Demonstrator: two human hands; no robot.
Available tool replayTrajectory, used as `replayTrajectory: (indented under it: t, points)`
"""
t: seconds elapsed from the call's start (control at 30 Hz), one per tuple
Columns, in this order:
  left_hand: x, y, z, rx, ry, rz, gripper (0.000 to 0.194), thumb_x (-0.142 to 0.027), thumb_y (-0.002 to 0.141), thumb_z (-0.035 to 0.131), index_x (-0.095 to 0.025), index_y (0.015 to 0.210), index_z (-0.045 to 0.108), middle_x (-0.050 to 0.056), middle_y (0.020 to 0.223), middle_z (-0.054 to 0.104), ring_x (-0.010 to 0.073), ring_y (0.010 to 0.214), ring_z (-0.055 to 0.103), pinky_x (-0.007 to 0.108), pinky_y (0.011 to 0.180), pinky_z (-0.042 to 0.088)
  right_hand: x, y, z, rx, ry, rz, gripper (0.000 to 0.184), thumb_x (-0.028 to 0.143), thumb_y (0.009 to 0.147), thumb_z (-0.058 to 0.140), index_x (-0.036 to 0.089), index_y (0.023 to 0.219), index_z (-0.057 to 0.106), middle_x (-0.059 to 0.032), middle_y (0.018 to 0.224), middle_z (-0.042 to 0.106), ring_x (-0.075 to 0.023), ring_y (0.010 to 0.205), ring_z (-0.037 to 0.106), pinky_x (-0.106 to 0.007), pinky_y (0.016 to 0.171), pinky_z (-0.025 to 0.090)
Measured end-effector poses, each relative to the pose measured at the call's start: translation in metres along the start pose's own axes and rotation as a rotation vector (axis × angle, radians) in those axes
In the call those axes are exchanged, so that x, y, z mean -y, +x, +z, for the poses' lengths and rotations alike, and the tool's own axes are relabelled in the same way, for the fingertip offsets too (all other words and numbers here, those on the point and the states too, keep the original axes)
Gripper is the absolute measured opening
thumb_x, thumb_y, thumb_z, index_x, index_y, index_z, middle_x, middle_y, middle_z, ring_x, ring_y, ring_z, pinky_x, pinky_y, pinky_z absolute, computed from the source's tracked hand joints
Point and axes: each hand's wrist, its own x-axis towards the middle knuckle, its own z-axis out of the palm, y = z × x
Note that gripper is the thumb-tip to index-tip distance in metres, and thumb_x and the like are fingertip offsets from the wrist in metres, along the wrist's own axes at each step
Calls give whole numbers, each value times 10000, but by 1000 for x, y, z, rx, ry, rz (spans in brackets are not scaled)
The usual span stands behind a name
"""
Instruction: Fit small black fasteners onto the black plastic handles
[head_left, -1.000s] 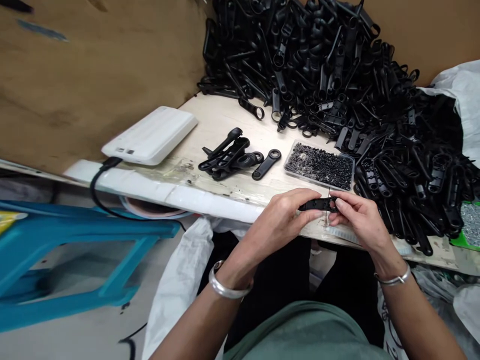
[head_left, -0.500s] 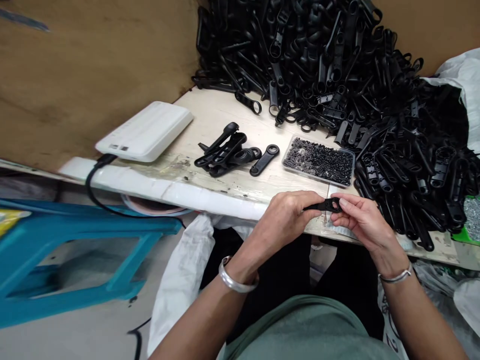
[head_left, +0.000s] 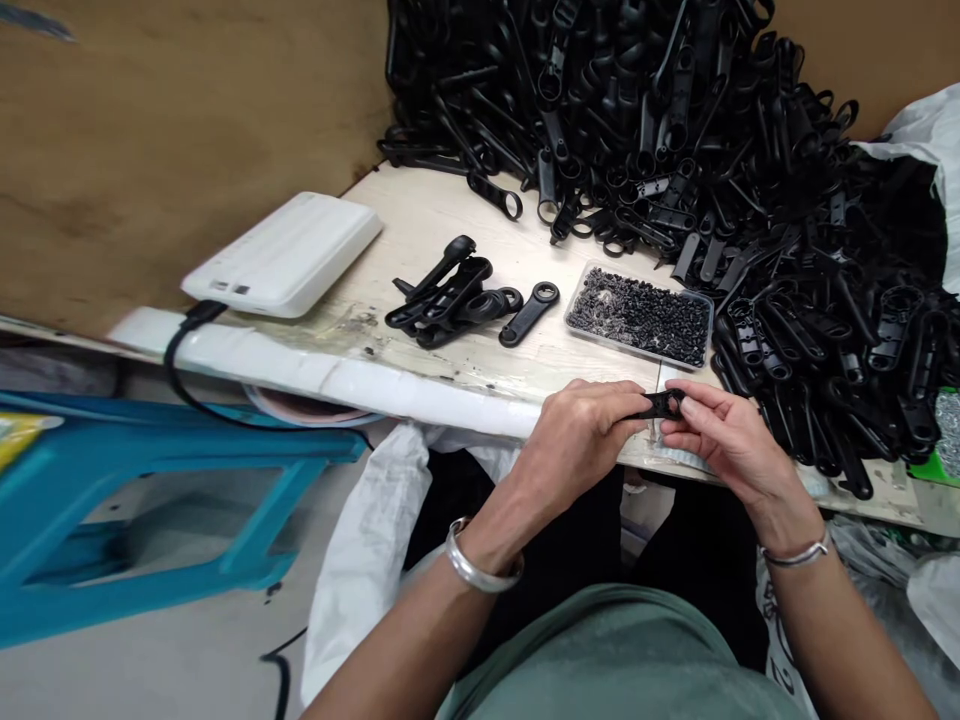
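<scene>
Both hands pinch one black plastic handle part with a ring end point(head_left: 663, 405) above the table's front edge. My left hand point(head_left: 581, 425) is closed on its narrow end, covering much of it. The ring end sits between the thumb and fingers of my right hand point(head_left: 724, 440), also closed. Just beyond the hands lies a clear shallow tray point(head_left: 568, 325) filled with tiny black pieces point(head_left: 649, 315). To its left a single black handle part point(head_left: 529, 314) rests flat, beside a small heap of similar parts point(head_left: 454, 295).
A large pile of black parts point(head_left: 622, 120) covers the back and right of the table point(head_left: 427, 215). At left lie a white power bank point(head_left: 289, 250) and its black cable point(head_left: 174, 365). A blue plastic stool point(head_left: 172, 580) stands below. A green-edged tray point(head_left: 937, 468) shows at far right.
The hands keep hold of the same part, which has shifted slightly to the right between them. The whole view has moved a little.
</scene>
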Motion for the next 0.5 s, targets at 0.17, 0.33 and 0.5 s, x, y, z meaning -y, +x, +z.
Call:
replayTrajectory:
  t: [0.17,0.33,0.5]
  points:
    - [-1,-1,1,7,-5,-10,117,-183,860,618,-228,836,723,-9,902,750,146,835,706,240,777,540,0,0,-3,-9,-69,-24,432,272,591,877,172,986,735,0,707,684,-154,662,698,-329,723,605]
    - [0,0,-1,6,-42,3,107,-187,851,637,-220,810,731,-4,863,747,144,812,703,223,741,531,4,2,-8,71,-196,-34,461,316,635,855,140,1042,728,-15,668,684,-133,608,665,-316,676,603]
    - [0,1,-3,76,-19,-35,120,-182,860,621,-231,834,727,-4,892,744,152,831,694,249,771,511,3,5,-8,66,-200,-25,467,316,626,860,141,1039,729,-3,655,670,-141,627,675,-330,695,616]
